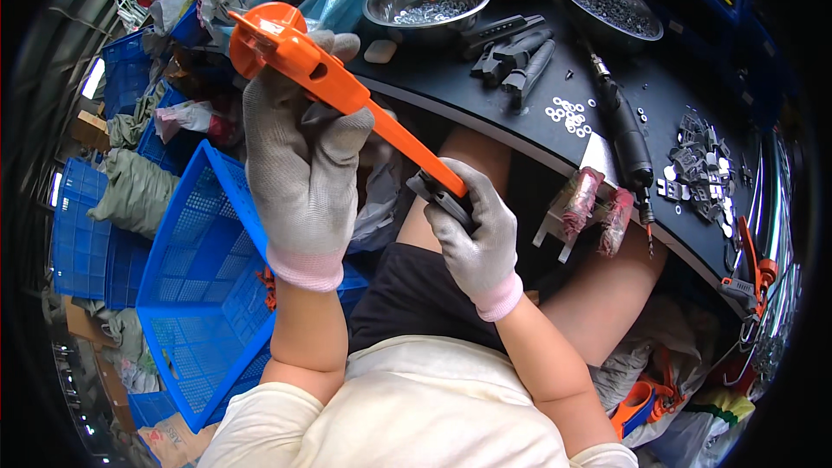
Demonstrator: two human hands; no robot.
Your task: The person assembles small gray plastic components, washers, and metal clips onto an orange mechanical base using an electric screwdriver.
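Note:
A long orange plastic tool part (347, 91), with a rounded head and a narrow shaft, slants across in front of me above my lap. My left hand (303, 143), in a grey glove with a pink cuff, is closed around its head end at the upper left. At the lower end of the shaft my gloved right hand (475, 230) grips it together with a dark grey handle piece (446, 201). How the two pieces join is hidden by the right-hand fingers.
On the black table (416, 65) lie grey handle pieces (520, 61), white washers (568, 115), a black power screwdriver (626, 134) and small metal parts (702, 165). Metal bowls (427, 0) of hardware stand at the back. A blue crate (204, 286) is on my left.

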